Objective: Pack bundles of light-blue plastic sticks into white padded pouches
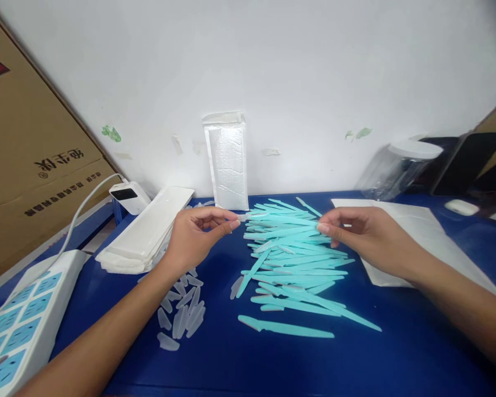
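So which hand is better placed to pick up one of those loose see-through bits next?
Probably the left hand, though it seems to pinch one: most loose clear pieces lie beside its forearm. The right hand is across the turquoise sticks, pinching one's end.

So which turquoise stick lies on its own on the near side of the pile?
The turquoise stick lying nearly crosswise just in front of the pile: blue table shows all around it, while its nearest neighbours overlap.
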The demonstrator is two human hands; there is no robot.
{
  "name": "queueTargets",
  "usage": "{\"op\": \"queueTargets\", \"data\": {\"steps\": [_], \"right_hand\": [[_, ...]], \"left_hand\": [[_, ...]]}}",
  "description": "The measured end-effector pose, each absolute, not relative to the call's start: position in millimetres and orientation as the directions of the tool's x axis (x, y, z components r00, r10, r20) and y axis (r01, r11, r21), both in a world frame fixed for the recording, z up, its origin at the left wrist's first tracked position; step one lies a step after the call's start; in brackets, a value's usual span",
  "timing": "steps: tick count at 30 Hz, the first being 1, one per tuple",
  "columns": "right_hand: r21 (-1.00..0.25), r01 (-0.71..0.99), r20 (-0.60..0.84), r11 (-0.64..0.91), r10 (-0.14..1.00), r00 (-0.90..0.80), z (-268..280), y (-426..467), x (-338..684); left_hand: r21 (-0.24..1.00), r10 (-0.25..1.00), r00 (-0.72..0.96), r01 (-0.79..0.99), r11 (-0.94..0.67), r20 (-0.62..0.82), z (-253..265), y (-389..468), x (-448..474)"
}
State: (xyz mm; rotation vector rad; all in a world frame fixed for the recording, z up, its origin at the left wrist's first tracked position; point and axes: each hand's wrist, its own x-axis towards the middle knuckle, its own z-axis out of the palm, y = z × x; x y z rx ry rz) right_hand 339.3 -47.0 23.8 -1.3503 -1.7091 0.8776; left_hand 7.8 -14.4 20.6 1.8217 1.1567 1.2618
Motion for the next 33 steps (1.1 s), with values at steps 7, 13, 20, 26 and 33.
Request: {"op": "queueTargets", "data": {"steps": [7, 13, 20, 26, 33], "right_hand": [[-0.875, 0.444, 0.144, 0.195, 0.979, -0.146, 26.9, -49.2, 335.7], [-0.883, 0.431, 0.128, 0.187, 0.979, -0.161, 28.9, -50.9, 331.4], [-0.869, 0.446, 0.12, 0.215, 0.965, -0.231, 24.0, -53.0, 334.0], [-0.862, 0.452, 0.122, 0.23, 0.959, -0.256, 22.2, -53.0, 336.0], [-0.864, 0.451, 0.114, 0.225, 0.959, -0.26, 24.8, -53.1, 336.5]], "left_hand": [[0.835, 0.901, 0.182, 0.34, -0.432, 0.393, 19.6, -14.0, 6.3], [0.83, 0.889, 0.259, 0.333, -0.448, 0.376, 16.6, -18.8, 9.6], [0.799, 0.882, 0.305, 0.386, -0.46, 0.36, 24.2, -23.7, 10.1], [0.8, 0.867, 0.368, 0.374, -0.469, 0.336, 26.2, -24.0, 8.6], [0.821, 0.867, 0.378, 0.343, -0.457, 0.325, 26.5, -25.7, 11.4]]}}
